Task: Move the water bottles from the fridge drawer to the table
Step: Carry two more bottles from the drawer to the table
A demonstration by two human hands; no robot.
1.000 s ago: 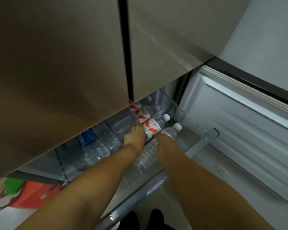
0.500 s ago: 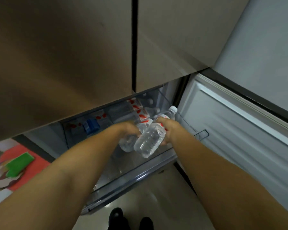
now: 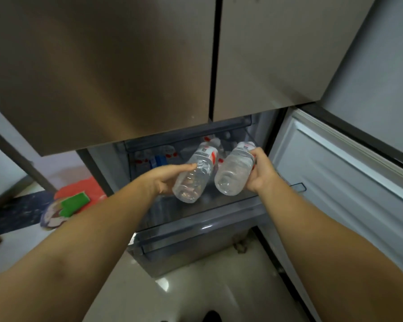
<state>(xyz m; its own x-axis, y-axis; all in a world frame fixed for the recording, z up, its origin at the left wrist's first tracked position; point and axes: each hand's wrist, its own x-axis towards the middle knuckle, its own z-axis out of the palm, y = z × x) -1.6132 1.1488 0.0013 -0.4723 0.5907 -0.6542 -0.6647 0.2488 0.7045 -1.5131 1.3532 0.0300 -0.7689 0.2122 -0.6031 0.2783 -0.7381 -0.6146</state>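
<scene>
We grip one water bottle [image 3: 194,175] in our left hand [image 3: 163,178], another bottle [image 3: 236,173] in our right hand [image 3: 262,174], above the open fridge drawer [image 3: 196,231].

Both forearms bare, no sleeves; a dark shoe [image 3: 211,316] at the bottom edge

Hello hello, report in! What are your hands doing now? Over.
Left hand gripping one water bottle, right hand another. Both above the open fridge drawer. More bottles inside. Nothing blocking.

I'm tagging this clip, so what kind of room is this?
Probably a home kitchen: a steel-fronted fridge with its bottom drawer pulled out, more bottles inside, and a glossy tiled floor.
</scene>
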